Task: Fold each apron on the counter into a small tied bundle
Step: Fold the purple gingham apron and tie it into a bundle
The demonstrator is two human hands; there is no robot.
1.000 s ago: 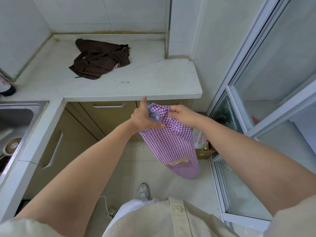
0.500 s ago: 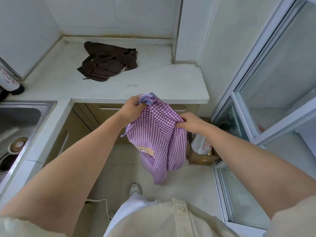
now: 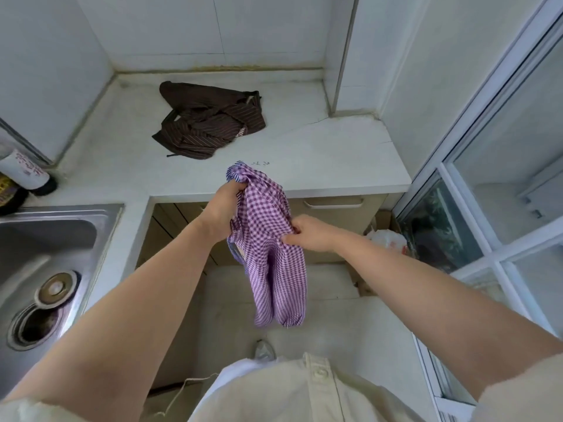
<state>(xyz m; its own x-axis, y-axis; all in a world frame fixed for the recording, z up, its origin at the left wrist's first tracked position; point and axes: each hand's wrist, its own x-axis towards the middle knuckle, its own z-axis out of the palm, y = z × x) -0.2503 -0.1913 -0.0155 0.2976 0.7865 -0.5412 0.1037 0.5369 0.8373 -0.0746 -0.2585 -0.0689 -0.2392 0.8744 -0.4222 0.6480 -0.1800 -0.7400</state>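
At frame centre the purple apron (image 3: 275,269) is gripped at its bunched top by the left hand (image 3: 221,211) and pinched lower by the right hand (image 3: 309,234), seemingly to be gathered lengthwise

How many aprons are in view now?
2. The purple checked apron hangs in front of the counter, gripped by the left hand and right hand. The brown striped apron lies crumpled on the counter near the back wall. No others show.

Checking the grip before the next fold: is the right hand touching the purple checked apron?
Touching. The head view shows the right hand pinching a fold of the purple checked apron.
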